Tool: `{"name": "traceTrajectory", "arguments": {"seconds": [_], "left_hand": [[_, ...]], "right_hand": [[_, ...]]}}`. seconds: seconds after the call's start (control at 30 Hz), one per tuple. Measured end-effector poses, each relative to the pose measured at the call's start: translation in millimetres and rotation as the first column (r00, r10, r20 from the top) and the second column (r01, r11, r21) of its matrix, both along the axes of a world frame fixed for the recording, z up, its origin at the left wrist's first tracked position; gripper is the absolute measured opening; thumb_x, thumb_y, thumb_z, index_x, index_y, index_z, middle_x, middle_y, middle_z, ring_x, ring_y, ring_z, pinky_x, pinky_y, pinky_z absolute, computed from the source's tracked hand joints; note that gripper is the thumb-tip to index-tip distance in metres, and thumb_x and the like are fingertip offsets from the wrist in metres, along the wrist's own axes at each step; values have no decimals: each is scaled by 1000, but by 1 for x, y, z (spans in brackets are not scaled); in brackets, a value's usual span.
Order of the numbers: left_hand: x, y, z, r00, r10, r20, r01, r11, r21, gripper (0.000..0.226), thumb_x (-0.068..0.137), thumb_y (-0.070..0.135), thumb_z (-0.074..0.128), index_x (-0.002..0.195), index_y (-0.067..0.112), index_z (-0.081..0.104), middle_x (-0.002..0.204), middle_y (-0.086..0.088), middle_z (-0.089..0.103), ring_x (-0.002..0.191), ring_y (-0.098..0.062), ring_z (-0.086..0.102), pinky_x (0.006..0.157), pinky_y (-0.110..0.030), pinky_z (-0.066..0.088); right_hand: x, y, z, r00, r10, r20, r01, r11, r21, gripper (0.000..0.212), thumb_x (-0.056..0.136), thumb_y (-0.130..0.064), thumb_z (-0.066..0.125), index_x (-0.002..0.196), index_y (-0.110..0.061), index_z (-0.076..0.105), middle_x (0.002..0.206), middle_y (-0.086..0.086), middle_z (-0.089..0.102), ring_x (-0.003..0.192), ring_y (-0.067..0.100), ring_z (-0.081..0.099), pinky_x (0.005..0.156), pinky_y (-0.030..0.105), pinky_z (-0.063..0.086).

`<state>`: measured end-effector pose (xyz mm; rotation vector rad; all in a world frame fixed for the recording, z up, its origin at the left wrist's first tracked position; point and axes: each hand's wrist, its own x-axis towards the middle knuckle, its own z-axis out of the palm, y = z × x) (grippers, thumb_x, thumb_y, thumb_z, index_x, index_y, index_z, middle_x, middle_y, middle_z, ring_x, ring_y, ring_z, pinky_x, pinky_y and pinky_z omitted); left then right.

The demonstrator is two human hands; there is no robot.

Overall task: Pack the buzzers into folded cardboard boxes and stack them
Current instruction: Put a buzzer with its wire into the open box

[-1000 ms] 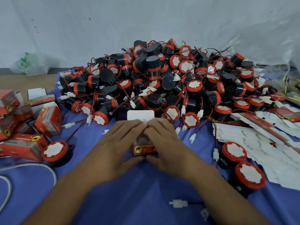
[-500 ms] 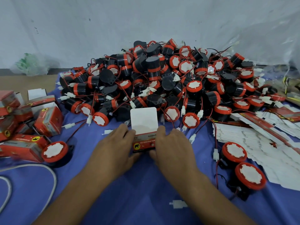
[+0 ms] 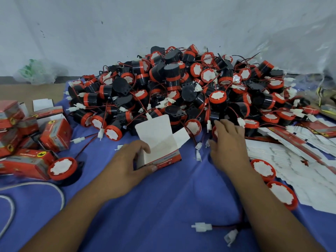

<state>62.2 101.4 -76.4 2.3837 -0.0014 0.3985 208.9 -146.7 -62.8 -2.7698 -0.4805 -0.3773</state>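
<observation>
A red cardboard box (image 3: 164, 157) with its white top flaps standing open sits on the blue cloth in front of me. My left hand (image 3: 127, 162) grips its left side, thumb along the front edge. My right hand (image 3: 228, 142) lies to the right of the box, fingers spread and reaching onto a red-capped buzzer (image 3: 215, 132) at the foot of the big buzzer pile (image 3: 181, 88). The buzzers are black cylinders with red caps, red wires and white plugs.
Packed red boxes (image 3: 54, 135) lie heaped at the left, with one loose buzzer (image 3: 61, 169) beside them. Flat unfolded box blanks (image 3: 291, 157) spread at the right, two buzzers (image 3: 263, 170) at their edge. A loose plug and wire (image 3: 201, 226) lie near me.
Both hands were closed over the box; its flaps came open, my left hand stayed on it, and my right hand moved away right to the pile's edge.
</observation>
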Motion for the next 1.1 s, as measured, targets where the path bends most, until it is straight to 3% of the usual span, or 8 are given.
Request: {"name": "traceTrajectory", "arguments": {"seconds": [0.2, 0.43, 0.5, 0.57, 0.67, 0.87, 0.97, 1.1], "left_hand": [[1, 3, -3, 1000, 23, -16, -23, 1000, 5, 55, 70, 67, 63, 117, 51, 40, 119, 19, 49, 108, -2, 48, 85, -20, 44], [0, 4, -6, 1000, -10, -6, 9, 998, -64, 64, 77, 45, 81, 121, 55, 36, 118, 33, 44, 110, 13, 46, 78, -4, 42], [0, 3, -4, 1000, -10, -2, 10, 996, -85, 67, 74, 45, 81, 120, 57, 34, 116, 37, 43, 108, 13, 48, 79, -3, 43], [-1, 4, -3, 1000, -18, -10, 17, 995, -94, 68, 71, 48, 79, 119, 59, 32, 115, 42, 40, 110, 13, 47, 81, -3, 43], [-1, 3, -3, 999, -46, -23, 44, 995, -94, 69, 68, 57, 75, 122, 57, 32, 117, 42, 40, 112, 15, 46, 81, -3, 43], [-2, 4, -5, 998, -44, -35, 44, 999, -3, 61, 69, 67, 67, 121, 63, 36, 125, 39, 44, 116, 12, 46, 87, -5, 41], [-4, 4, -5, 998, -55, -25, 56, 998, 22, 57, 76, 57, 73, 122, 60, 40, 124, 40, 46, 115, 11, 47, 87, -2, 38], [-3, 2, -1, 994, -102, -36, 100, 994, -44, 60, 81, 35, 79, 129, 51, 46, 120, 29, 58, 110, 4, 58, 86, -11, 46]], "right_hand": [[-1, 2, -4, 992, -121, -25, 121, 993, 9, 48, 89, -25, 68, 132, -21, 45, 133, 18, 37, 116, 39, 38, 88, 45, 43], [-1, 1, 6, 998, -51, 28, 35, 910, 413, 36, 83, -24, 69, 110, -24, 45, 108, 5, 56, 90, 26, 56, 70, 38, 48], [-8, 2, 19, 1000, 2, 6, -6, 685, 728, 29, 83, -31, 63, 107, -30, 46, 93, -13, 63, 81, 11, 61, 68, 34, 50], [-16, 7, 33, 978, 210, 5, -56, 235, 970, 15, 87, -33, 57, 102, -30, 57, 85, -16, 68, 74, 6, 61, 63, 29, 49], [-27, 13, 44, 718, 687, 113, 131, -292, 947, 28, 93, -26, 52, 117, -19, 65, 114, 6, 69, 95, 22, 64, 71, 29, 55], [-43, 25, 38, 375, 916, 141, 170, -217, 961, 43, 79, -5, 61, 119, -17, 71, 128, 14, 62, 117, 33, 58, 95, 44, 53], [-50, 33, 37, 391, 911, 131, 85, -178, 980, 31, 84, -5, 59, 110, -17, 73, 126, 14, 63, 115, 31, 60, 94, 46, 53], [-63, 40, 35, 588, 804, 87, -445, 232, 865, 34, 85, -10, 73, 117, -19, 66, 131, -1, 61, 123, 21, 59, 99, 41, 53]]}}
